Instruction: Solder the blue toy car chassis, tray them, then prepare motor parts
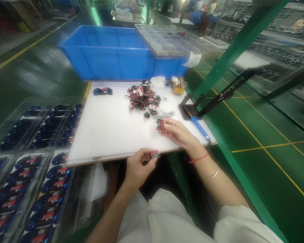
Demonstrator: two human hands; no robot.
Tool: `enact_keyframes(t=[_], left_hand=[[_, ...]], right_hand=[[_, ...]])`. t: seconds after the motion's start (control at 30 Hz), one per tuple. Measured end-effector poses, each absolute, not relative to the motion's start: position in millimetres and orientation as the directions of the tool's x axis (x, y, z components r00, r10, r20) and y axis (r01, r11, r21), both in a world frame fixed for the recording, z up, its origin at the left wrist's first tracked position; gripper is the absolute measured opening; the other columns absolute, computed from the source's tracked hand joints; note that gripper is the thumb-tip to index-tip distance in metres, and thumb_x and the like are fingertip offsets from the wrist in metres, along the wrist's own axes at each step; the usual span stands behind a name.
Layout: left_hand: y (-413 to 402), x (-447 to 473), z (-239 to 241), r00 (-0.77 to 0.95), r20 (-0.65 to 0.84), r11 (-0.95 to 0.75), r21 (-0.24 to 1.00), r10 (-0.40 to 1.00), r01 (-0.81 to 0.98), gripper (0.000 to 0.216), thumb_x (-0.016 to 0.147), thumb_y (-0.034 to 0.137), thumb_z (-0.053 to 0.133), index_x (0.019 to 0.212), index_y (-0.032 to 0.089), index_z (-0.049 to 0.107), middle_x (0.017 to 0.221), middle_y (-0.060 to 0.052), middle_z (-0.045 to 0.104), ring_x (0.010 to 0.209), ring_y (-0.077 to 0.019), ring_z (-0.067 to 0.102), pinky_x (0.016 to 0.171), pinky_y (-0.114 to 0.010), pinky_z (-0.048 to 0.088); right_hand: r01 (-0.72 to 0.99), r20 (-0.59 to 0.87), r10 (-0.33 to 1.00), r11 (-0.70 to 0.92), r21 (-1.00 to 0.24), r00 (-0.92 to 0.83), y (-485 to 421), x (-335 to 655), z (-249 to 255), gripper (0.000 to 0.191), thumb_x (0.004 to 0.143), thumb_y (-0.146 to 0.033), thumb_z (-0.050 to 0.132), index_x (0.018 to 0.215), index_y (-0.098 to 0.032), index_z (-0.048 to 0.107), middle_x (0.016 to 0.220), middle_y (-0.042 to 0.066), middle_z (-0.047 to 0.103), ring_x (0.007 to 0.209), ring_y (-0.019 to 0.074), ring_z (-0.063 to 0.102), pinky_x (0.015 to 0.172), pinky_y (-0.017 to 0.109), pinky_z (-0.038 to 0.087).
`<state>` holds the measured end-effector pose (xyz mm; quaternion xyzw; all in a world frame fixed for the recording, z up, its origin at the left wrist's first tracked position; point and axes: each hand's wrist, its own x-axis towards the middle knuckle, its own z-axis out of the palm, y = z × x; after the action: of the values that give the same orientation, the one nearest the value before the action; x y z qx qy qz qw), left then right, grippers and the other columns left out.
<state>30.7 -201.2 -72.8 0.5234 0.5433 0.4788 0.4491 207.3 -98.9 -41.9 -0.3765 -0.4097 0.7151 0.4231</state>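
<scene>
My left hand (139, 167) is closed near the front edge of the white board (108, 128), pinching a small red and black part (155, 154) between thumb and fingers. My right hand (178, 133) rests on the board's right side, fingers curled round another small red and black part (161, 123). A heap of the same red and black parts (142, 97) lies on the board beyond my right hand, with thin metal pins (164, 114) scattered beside it. A blue toy car (103, 90) sits alone at the board's far left.
A big blue crate (111, 54) stands behind the board, a clear compartment box (167, 40) resting on its right rim. Clear trays of blue toy cars (38, 128) are stacked on the left. A small yellow box (178, 88), a black stand (192, 109) and a blue-handled tool (201, 130) line the right edge.
</scene>
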Motion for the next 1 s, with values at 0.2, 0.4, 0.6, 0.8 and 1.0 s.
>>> enact_keyframes(t=[0.2, 0.4, 0.6, 0.8, 1.0], left_hand=[[-201, 30, -75, -0.047, 0.023, -0.016, 0.989, 0.999, 0.149, 0.015, 0.073, 0.024, 0.070, 0.086, 0.020, 0.075, 0.078, -0.002, 0.077, 0.068, -0.0136, 0.072, 0.069, -0.024, 0.062], [-202, 31, -74, -0.060, 0.019, -0.010, 0.989, 0.998, 0.149, 0.014, 0.072, 0.024, 0.070, 0.085, 0.019, 0.075, 0.076, -0.002, 0.077, 0.066, -0.0149, 0.072, 0.068, -0.025, 0.062], [-203, 31, -74, -0.060, 0.006, 0.002, 0.993, 0.998, 0.120, 0.015, 0.072, 0.023, 0.071, 0.085, 0.019, 0.075, 0.077, -0.002, 0.077, 0.068, -0.0152, 0.073, 0.069, -0.026, 0.063], [-203, 31, -74, -0.044, -0.049, 0.052, 0.995, 0.998, 0.082, 0.016, 0.073, 0.026, 0.071, 0.087, 0.019, 0.074, 0.080, -0.003, 0.077, 0.071, -0.0150, 0.073, 0.072, -0.025, 0.063], [-205, 30, -75, -0.036, -0.077, 0.079, 0.993, 0.996, 0.087, 0.017, 0.073, 0.027, 0.072, 0.088, 0.019, 0.074, 0.081, -0.003, 0.077, 0.072, -0.0152, 0.074, 0.072, -0.025, 0.063]], right_hand=[[-0.346, -0.172, 0.923, -0.294, -0.891, -0.343, -102, 207, -37, 0.041, 0.069, -0.032, 0.086, 0.106, -0.027, 0.070, 0.077, -0.003, 0.072, 0.079, 0.0114, 0.071, 0.070, 0.020, 0.051], [-0.348, -0.144, 0.948, -0.241, -0.906, -0.282, -103, 206, -36, 0.043, 0.066, -0.039, 0.087, 0.104, -0.029, 0.070, 0.078, -0.004, 0.074, 0.067, 0.0091, 0.069, 0.065, 0.019, 0.053], [-0.270, -0.128, 0.954, -0.203, -0.941, -0.270, -105, 207, -35, 0.045, 0.066, -0.044, 0.086, 0.105, -0.027, 0.071, 0.081, -0.001, 0.075, 0.073, 0.0134, 0.072, 0.068, 0.024, 0.055], [-0.137, -0.011, 0.961, -0.051, -0.989, -0.276, -108, 208, -37, 0.047, 0.068, -0.035, 0.084, 0.113, -0.026, 0.069, 0.084, 0.001, 0.075, 0.081, 0.0187, 0.073, 0.074, 0.032, 0.057], [0.238, 0.144, 0.979, 0.176, -0.955, -0.145, -116, 203, -37, 0.034, 0.077, -0.034, 0.073, 0.109, -0.023, 0.072, 0.071, -0.002, 0.069, 0.067, 0.0153, 0.066, 0.070, 0.031, 0.053]])
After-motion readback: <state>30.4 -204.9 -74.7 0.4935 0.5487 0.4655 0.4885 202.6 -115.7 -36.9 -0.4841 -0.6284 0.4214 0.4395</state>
